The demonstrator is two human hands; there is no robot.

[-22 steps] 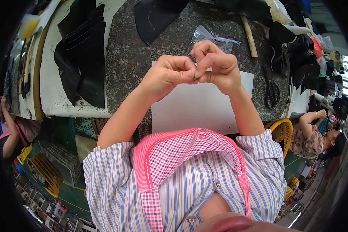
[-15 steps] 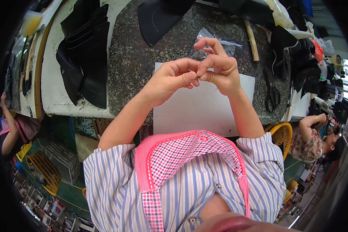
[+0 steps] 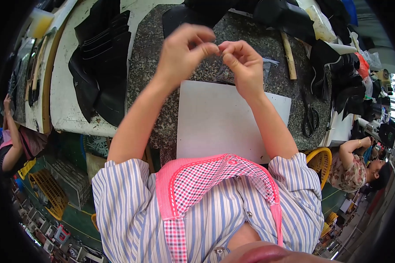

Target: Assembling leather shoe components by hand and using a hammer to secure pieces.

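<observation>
Both hands are raised over the far part of the speckled dark slab point(image 3: 151, 65), fingertips close together. My left hand point(image 3: 180, 55) is closed in a pinch, thumb against forefinger, and slightly smeared by motion. My right hand point(image 3: 246, 68) pinches too, its other fingers curled in. Whatever lies between the fingertips is too small to make out. Below the hands lies a white rectangular board point(image 3: 219, 118). Just behind the right hand, partly hidden by it, is a clear plastic bag point(image 3: 225, 74).
Stacked black sheet pieces point(image 3: 103, 61) lie at the left; more black pieces point(image 3: 285, 19) are at the back. A wooden stick point(image 3: 289, 57) and black scissors point(image 3: 310, 119) rest on the right. A yellow basket point(image 3: 320, 164) stands beside me. Other people point(image 3: 349, 168) sit on both sides.
Both hands have moved up and away from me, off the white board. My left hand has lifted and turned more upright; the right hand's raised fingers have curled in.
</observation>
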